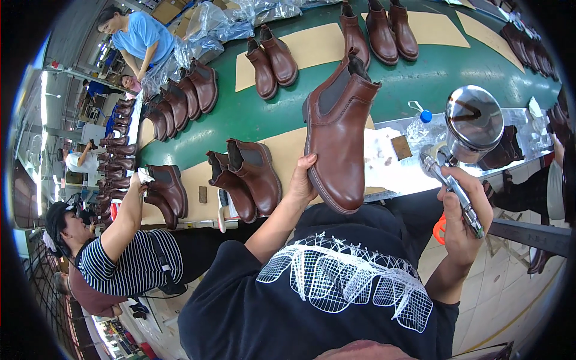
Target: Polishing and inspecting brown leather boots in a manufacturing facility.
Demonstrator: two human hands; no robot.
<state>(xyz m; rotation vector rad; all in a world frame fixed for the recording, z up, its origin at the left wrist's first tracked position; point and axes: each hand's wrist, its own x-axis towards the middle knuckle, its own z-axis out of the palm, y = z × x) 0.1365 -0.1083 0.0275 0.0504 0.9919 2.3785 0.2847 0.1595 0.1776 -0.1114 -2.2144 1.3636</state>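
One boot (342, 138) is clasped in the left hand (304, 181), a spray gun (470, 137) in the right hand (465, 210).

Bright, fairly even light fills the scene, with strip lights (44, 96) glaring at left. The metal cup (483, 123) gleams sharply; the pale sheet (378, 157) nearly washes out. Fisheye distortion bends edges toward black corners.
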